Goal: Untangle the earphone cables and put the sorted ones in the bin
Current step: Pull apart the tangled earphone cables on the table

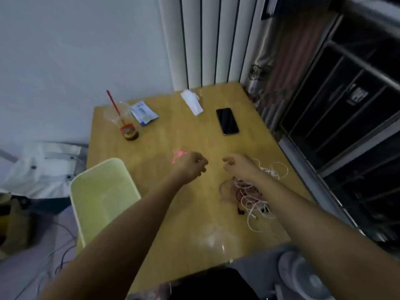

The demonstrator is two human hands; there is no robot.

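Observation:
A tangle of white and pink-red earphone cables (249, 197) lies on the right side of the wooden table (173, 135), with white loops (279, 169) spreading toward the right edge. A pale yellow-green bin (101, 191) stands at the table's left edge, and nothing shows inside it. My left hand (190, 166) hovers over the table's middle with its fingers curled in and no cable visible in it. My right hand (238, 165) is just right of it, fingers loosely curled, its wrist above the tangle. The frame is blurred, so a thin cable between the hands cannot be made out.
A black phone (227, 121) lies at the back right, with a white tissue pack (192, 101) behind it. A plastic cup with a red straw (127, 128) and a blue-white packet (144, 113) stand at the back left. A fan (303, 276) sits below the near right corner.

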